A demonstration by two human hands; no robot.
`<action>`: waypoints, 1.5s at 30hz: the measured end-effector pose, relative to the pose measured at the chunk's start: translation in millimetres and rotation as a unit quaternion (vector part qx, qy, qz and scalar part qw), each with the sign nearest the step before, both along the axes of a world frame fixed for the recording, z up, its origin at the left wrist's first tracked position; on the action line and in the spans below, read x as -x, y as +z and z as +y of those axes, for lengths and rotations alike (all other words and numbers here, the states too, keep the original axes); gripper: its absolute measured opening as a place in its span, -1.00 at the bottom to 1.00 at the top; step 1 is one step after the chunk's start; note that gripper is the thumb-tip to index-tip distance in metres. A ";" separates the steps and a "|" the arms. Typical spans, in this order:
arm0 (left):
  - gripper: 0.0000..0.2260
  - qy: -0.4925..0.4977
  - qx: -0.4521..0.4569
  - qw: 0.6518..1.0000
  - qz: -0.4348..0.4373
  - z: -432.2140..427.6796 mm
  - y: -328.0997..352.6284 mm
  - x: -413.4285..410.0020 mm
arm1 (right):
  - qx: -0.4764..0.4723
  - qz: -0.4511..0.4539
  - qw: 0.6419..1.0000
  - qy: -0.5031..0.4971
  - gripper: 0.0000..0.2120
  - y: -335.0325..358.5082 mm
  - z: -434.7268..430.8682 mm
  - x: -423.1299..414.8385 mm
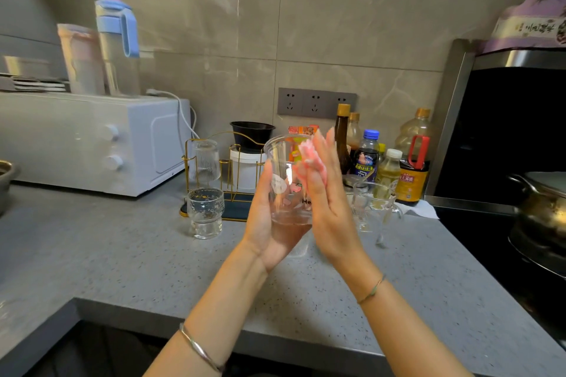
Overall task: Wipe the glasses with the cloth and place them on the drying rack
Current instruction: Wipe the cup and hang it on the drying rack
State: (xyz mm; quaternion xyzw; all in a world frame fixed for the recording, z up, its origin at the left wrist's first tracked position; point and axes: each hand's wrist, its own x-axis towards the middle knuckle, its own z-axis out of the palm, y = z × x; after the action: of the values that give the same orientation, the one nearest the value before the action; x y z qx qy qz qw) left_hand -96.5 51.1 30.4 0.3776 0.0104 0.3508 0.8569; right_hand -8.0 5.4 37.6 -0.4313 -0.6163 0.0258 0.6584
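A person wipes a clear printed drinking glass (284, 184) held up over the grey speckled desk (122, 254).

The left hand (269, 223) cups the glass from below and behind, while the right hand (324, 193), fingers flat, presses a pink cloth (306, 159) to its side. One ribbed clear glass (206, 159) already sits upturned on the gold wire drying rack (226, 168); a gold-flecked footed glass (205, 211) and a handled clear glass (373, 205) wait on the desk, seemingly unwiped. The hands hide most of the cloth and something clear behind the left wrist.
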 end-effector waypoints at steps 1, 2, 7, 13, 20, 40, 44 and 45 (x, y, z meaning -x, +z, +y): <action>-0.44 0.007 0.004 1.000 -0.003 0.7 1.5 -0.1 | 0.003 -0.012 1.000 -0.001 -0.53 -7.0 -2.6 4.0; -0.43 0.014 0.004 1.000 -0.002 2.1 2.7 0.6 | 0.006 -0.033 0.999 -0.005 -0.52 -14.8 -5.8 8.5; -0.37 0.020 -0.008 0.999 0.029 8.9 6.7 4.6 | -0.008 -0.145 0.988 -0.055 -0.50 -39.2 -13.7 17.3; -0.37 0.051 -0.051 0.995 0.063 13.6 5.0 8.2 | 0.010 -0.201 0.976 -0.081 -0.50 -28.9 -9.4 8.2; -0.58 0.061 -0.081 0.993 0.067 7.2 3.4 7.7 | 0.008 -0.134 0.989 -0.069 -0.51 -3.8 2.3 -2.1; -0.45 0.095 -0.011 0.994 0.052 13.5 -14.6 2.6 | 0.067 0.082 0.993 0.050 -0.48 4.3 -27.7 -5.1; -0.52 0.083 -0.051 0.988 0.120 15.7 -15.3 13.1 | 0.052 0.124 0.991 -0.021 -0.80 43.4 -37.7 -36.4; -0.53 0.078 -0.057 0.987 0.130 14.3 -14.4 15.3 | 0.058 0.116 0.991 -0.036 -0.83 54.2 -37.8 -40.9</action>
State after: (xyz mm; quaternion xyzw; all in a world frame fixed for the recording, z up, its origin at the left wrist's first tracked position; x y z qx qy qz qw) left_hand -111.8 65.4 16.0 0.4668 0.1312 0.3643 0.7951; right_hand 32.9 -32.4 91.8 -0.4847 -0.5172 0.0878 0.6999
